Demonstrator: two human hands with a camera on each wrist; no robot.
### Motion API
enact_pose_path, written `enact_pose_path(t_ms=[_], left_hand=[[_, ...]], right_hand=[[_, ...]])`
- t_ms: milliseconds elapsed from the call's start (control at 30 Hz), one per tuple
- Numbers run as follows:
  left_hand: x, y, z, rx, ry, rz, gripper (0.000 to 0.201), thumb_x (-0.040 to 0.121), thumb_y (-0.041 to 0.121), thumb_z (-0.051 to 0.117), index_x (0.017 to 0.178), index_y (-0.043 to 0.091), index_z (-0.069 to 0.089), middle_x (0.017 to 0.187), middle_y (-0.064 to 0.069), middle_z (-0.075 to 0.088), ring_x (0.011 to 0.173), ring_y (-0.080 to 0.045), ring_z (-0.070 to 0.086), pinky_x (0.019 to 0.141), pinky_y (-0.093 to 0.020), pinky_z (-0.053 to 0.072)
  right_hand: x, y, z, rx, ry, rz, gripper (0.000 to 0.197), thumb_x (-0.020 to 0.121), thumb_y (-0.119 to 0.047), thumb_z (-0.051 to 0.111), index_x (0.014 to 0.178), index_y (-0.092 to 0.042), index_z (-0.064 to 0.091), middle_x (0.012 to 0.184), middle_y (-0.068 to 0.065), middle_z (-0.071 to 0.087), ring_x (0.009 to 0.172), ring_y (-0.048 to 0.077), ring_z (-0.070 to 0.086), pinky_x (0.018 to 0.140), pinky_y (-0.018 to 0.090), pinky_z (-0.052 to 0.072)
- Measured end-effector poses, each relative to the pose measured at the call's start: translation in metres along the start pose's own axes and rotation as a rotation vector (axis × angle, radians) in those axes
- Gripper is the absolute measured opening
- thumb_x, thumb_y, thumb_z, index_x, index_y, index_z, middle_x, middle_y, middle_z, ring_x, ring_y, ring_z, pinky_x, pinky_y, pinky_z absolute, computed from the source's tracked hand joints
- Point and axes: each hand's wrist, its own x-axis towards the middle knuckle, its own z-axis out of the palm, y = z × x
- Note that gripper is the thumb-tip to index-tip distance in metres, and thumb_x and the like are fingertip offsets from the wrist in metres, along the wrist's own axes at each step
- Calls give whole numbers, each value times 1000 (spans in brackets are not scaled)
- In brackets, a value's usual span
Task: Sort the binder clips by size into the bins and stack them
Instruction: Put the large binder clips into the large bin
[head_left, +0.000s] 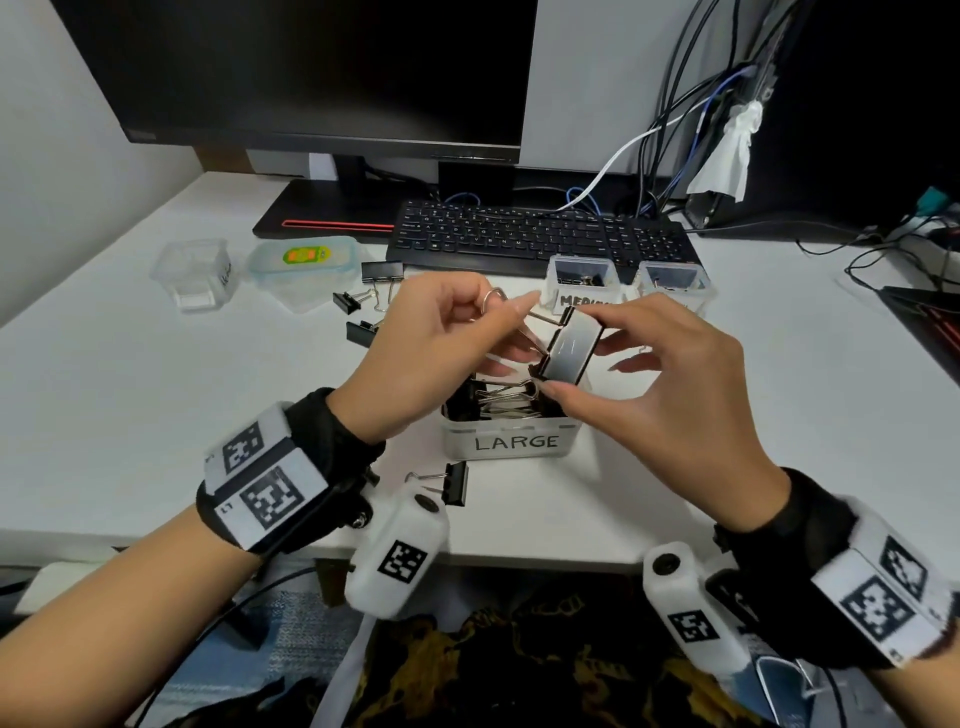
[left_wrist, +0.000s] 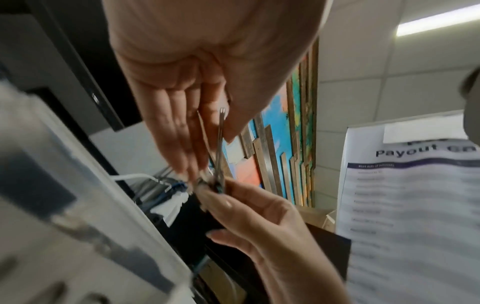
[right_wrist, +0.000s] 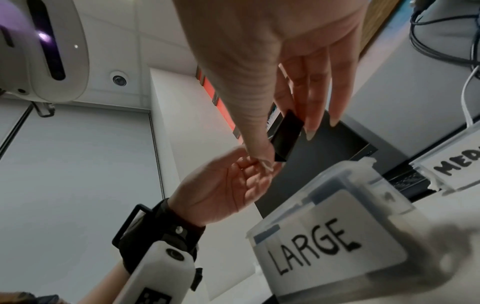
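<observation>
A large black binder clip (head_left: 570, 349) hangs in the air just above the bin labelled LARGE (head_left: 509, 442), which holds several large clips. My right hand (head_left: 644, 374) pinches the clip's black body (right_wrist: 285, 137) between thumb and fingers. My left hand (head_left: 441, 343) pinches its silver wire handles (left_wrist: 221, 144). Behind stand the MEDIUM bin (head_left: 582, 286) and a third bin (head_left: 675, 286). Loose black clips (head_left: 382, 273) lie on the desk at back left, and another clip (head_left: 452, 483) lies in front of the LARGE bin.
A black keyboard (head_left: 540, 239) and a monitor (head_left: 311, 73) stand behind the bins. Clear plastic lids and a container (head_left: 200, 273) lie at back left. Cables (head_left: 883, 244) trail at the right. The desk's front edge (head_left: 519, 564) runs just below my wrists.
</observation>
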Motion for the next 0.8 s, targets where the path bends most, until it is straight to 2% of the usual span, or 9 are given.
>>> enact_pose_path(t_ms=[33, 133, 233, 367, 433, 500, 567, 700, 800], left_hand=[[1, 0, -4, 89, -4, 48, 34, 95, 23, 59, 78, -7, 61, 82, -15, 74, 76, -21, 74, 65, -32, 61], [7, 0, -22, 422, 66, 213, 41, 98, 37, 50, 80, 6, 70, 77, -1, 73, 76, -10, 71, 67, -28, 57], [18, 0, -47, 742, 58, 224, 38, 98, 41, 50, 84, 13, 72, 81, 4, 72, 79, -9, 68, 71, -29, 56], [36, -10, -77, 931, 21, 111, 22, 92, 29, 62, 91, 10, 73, 85, -2, 72, 82, -17, 66, 79, -36, 54], [43, -17, -87, 1031, -76, 5, 21, 90, 27, 65, 98, 10, 72, 95, -5, 71, 91, -20, 66, 82, -36, 53], [50, -21, -92, 1164, -218, -103, 31, 88, 36, 65, 109, 14, 68, 110, 0, 65, 105, -21, 60, 88, -34, 48], [56, -23, -91, 1261, -288, -189, 42, 88, 46, 62, 118, 17, 61, 115, 4, 55, 112, -21, 53, 89, -32, 43], [68, -30, -85, 1424, -319, -306, 54, 88, 53, 58, 129, 18, 51, 126, -10, 51, 114, -27, 49, 94, -36, 42], [76, -33, -83, 1445, -405, -410, 54, 89, 50, 58, 131, 18, 47, 125, -11, 47, 102, -24, 47, 92, -33, 40]], right_hand=[[1, 2, -1, -13, -3, 7, 54, 67, -37, 86, 115, -22, 69, 97, -7, 64, 82, 4, 62, 71, 31, 56], [4, 10, -4, -48, -24, 29, 53, 68, -40, 85, 116, -24, 68, 97, -7, 64, 83, 3, 62, 72, 35, 55], [9, 17, -9, -56, -76, 23, 54, 69, -41, 83, 118, -28, 66, 101, -11, 65, 85, 2, 61, 74, 34, 54], [17, 21, -14, -50, -171, 15, 55, 69, -46, 78, 119, -27, 65, 109, -17, 66, 91, 1, 62, 77, 31, 53], [21, 22, -14, -48, -215, 11, 55, 68, -47, 77, 119, -28, 65, 111, -19, 66, 92, 0, 63, 79, 29, 52], [24, 22, -12, -70, -252, -2, 54, 68, -48, 77, 118, -29, 65, 109, -22, 66, 91, 0, 63, 79, 29, 51], [28, 23, -10, -108, -301, -8, 51, 68, -48, 79, 115, -30, 66, 105, -23, 66, 91, -1, 62, 80, 30, 51], [40, 22, -8, -206, -384, -45, 56, 66, -61, 71, 114, -32, 67, 104, -17, 65, 95, 6, 59, 82, 38, 51], [46, 21, -7, -317, -492, -62, 59, 67, -67, 66, 117, -36, 65, 111, -15, 58, 107, 11, 52, 88, 40, 49]])
